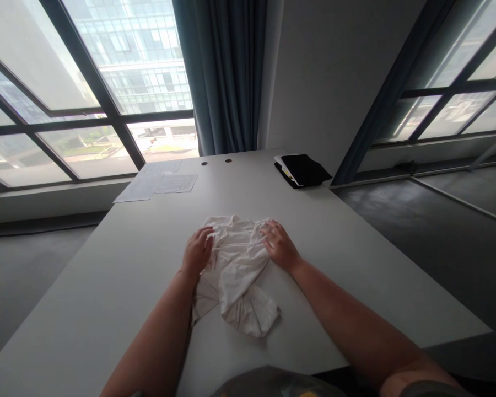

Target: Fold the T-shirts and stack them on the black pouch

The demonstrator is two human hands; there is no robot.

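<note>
A crumpled white garment (235, 264), which looks like a shirt, lies on the white table (149, 286) in front of me. Its far edge is bunched, and two loose folds spread toward me, one at the left and one at the right. My left hand (198, 249) rests at its upper left edge, fingers bent and apart over the fabric, thumb toward the middle. On the upper right edge lies my right hand (281, 245), its fingers spread on the cloth. Neither hand shows a clear grip, though the fingertips are partly lost in the folds.
Papers (176, 183) lie at the table's far left. A black folder (303, 170) with white sheets sits at the far right. Two round cable holes (204, 163) are near the back edge. Beyond stand a blue curtain (227, 77), windows and a wall.
</note>
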